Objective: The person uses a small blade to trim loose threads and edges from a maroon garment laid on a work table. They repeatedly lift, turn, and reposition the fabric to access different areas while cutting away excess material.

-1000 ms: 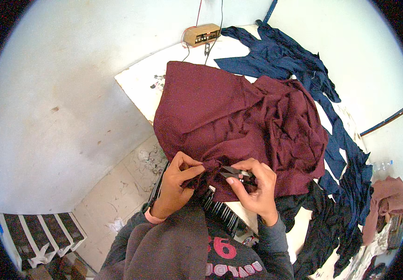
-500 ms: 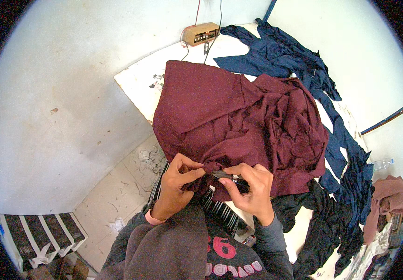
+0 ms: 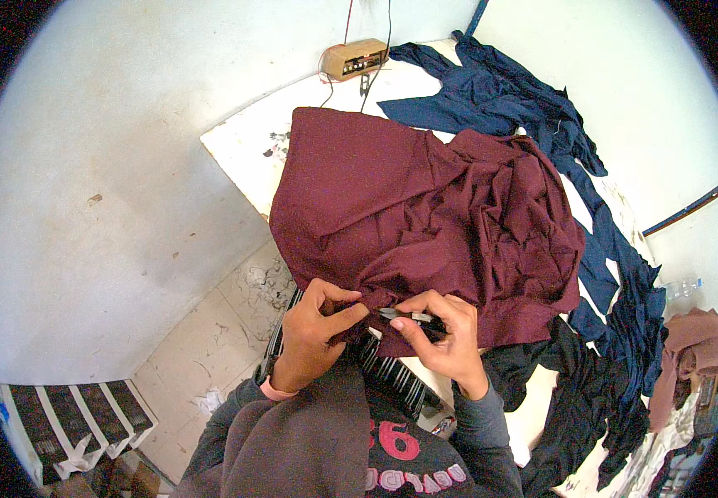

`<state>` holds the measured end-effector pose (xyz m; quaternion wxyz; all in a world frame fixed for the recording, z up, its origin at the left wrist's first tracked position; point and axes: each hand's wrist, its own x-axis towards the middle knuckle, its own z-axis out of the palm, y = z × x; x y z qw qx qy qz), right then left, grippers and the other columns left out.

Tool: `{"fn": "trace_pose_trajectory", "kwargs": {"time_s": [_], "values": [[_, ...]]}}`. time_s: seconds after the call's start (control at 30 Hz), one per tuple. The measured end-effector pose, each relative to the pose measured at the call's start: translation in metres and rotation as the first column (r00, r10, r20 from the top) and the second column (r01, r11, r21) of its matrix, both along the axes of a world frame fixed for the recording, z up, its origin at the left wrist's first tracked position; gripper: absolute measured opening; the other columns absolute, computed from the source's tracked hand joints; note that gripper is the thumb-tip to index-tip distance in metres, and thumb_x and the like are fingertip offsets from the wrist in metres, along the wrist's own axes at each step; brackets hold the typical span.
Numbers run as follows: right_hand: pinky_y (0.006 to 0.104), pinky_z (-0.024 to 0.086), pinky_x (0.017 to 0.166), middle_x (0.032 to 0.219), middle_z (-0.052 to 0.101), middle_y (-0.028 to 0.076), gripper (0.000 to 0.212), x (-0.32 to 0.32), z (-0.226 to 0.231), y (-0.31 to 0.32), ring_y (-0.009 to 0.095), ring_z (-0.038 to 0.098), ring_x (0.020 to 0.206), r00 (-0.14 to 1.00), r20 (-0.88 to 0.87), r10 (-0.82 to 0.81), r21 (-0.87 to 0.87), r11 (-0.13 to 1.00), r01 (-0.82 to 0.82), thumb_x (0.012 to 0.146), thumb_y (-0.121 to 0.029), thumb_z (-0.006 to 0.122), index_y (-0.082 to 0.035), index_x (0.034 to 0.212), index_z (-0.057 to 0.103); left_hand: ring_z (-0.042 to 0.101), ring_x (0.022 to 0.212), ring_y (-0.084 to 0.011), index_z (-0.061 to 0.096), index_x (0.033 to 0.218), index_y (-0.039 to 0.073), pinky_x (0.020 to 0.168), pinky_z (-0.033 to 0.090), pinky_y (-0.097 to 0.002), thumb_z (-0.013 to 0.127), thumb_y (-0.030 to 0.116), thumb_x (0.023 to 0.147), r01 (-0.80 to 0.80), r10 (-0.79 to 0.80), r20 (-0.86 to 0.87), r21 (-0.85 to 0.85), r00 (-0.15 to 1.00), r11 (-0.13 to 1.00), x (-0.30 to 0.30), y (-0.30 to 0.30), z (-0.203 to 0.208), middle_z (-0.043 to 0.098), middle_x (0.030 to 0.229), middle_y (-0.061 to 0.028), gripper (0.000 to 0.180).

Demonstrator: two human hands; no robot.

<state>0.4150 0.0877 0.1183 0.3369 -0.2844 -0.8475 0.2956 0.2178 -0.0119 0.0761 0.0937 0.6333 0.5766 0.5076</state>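
Pale walls meet behind a white tabletop (image 3: 242,153), where a small wooden electrical box (image 3: 355,60) sits at the far edge. Navy cloth (image 3: 492,95) trails along the far and right sides, with black cloth (image 3: 595,394) at the near right, apparently spread outward so the middle stays free for the maroon fabric (image 3: 363,170). That fabric lies in front of you, its near edge drawn to your body, probably to bring the detail close to your eyes. Your left hand (image 3: 316,328) pinches a gathered bit of it between thumb and forefinger, seemingly to steady it. Your right hand (image 3: 446,336) is clamped around thread snips (image 3: 415,317), their tips right at the pinch; whether the blades touch cloth, you cannot tell.
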Motion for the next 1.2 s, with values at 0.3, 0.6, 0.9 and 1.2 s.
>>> {"fn": "trace_pose_trajectory", "kwargs": {"time_s": [0.3, 0.6, 0.9, 1.2], "values": [[0.0328, 0.045, 0.06, 0.081, 0.073, 0.004, 0.018, -0.003, -0.007, -0.003, 0.02, 0.067, 0.064, 0.991, -0.133, -0.031, 0.018, 0.999, 0.034, 0.08, -0.022, 0.084, -0.011, 0.09, 0.074, 0.063, 0.086, -0.0225, 0.074, 0.11, 0.003, 0.075, 0.05, -0.0308, 0.071, -0.012, 0.069, 0.065, -0.062, 0.168, -0.016, 0.984, 0.998, 0.004, 0.004, -0.001, 0.062, 0.105, -0.0108, 0.044], [0.0295, 0.047, 0.066, 0.083, 0.07, 0.006, 0.011, -0.018, -0.001, 0.005, 0.02, 0.062, 0.066, 0.945, -0.328, 0.01, 0.157, 0.987, 0.044, 0.082, -0.008, 0.078, -0.007, 0.089, 0.07, 0.057, 0.094, -0.0148, 0.069, 0.11, -0.002, 0.086, 0.044, -0.0258, 0.07, -0.001, 0.091, 0.26, -0.138, 0.557, -0.145, 0.819, 0.955, 0.0, 0.007, -0.014, 0.056, 0.098, -0.005, 0.019], [0.0247, 0.048, 0.079, 0.095, 0.061, -0.001, 0.028, -0.002, -0.018, 0.02, 0.01, 0.057, 0.089, 0.859, -0.295, -0.417, -0.257, 0.901, 0.349, 0.094, -0.008, 0.074, -0.007, 0.118, 0.059, 0.056, 0.121, -0.0169, 0.063, 0.122, -0.006, 0.109, 0.039, -0.0301, 0.079, 0.023, 0.093, 0.236, 0.227, 0.881, -0.345, 0.415, 0.909, -0.005, 0.001, 0.002, 0.064, 0.127, -0.0051, 0.044], [0.0221, 0.048, 0.079, 0.097, 0.066, -0.003, 0.034, -0.026, -0.054, -0.015, 0.006, 0.06, 0.087, 0.971, -0.235, -0.036, -0.861, 0.472, -0.191, 0.089, -0.007, 0.079, -0.004, 0.12, 0.064, 0.052, 0.09, -0.0144, 0.05, 0.092, 0.011, 0.083, 0.041, -0.0293, 0.053, 0.045, 0.095, 0.296, -0.175, 0.972, 0.214, -0.154, 0.931, -0.02, 0.01, -0.02, 0.053, 0.1, -0.0029, 0.033]]}}
